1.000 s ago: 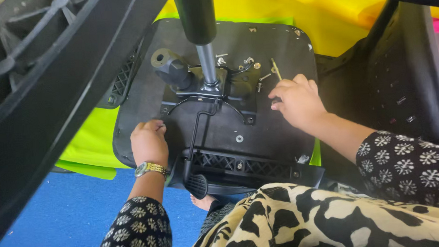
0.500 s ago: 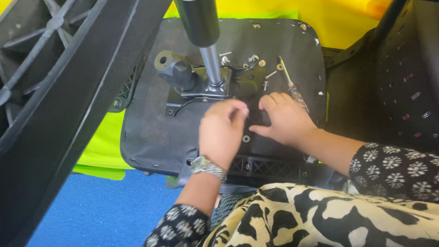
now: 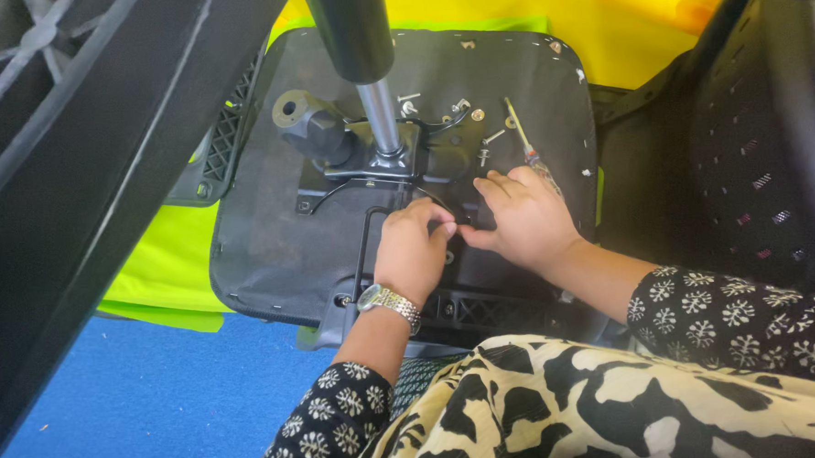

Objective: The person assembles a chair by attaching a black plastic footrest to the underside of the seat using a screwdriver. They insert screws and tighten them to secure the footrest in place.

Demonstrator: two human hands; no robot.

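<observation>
Centrally, on black upturned office-chair seat underside (image 3: 270,235): left hand (image 3: 411,254), fingers curled, pinching something too small to tell, just below black metal tilt mechanism plate (image 3: 395,161). Touching it rightward, right hand (image 3: 524,219), fingers pressed flat. Beyond right fingertips, slim screwdriver (image 3: 523,140), long axis angled away, nearer right hand.

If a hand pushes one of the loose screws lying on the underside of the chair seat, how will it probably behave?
The loose screws look small and metallic, so one would likely be light and stiff. With round shafts lying flat on the dark seat underside, they could roll in a curve or skid if nudged. The fabric-like surface may slow them somewhat. Both the left hand and right hand work just below them.
</observation>
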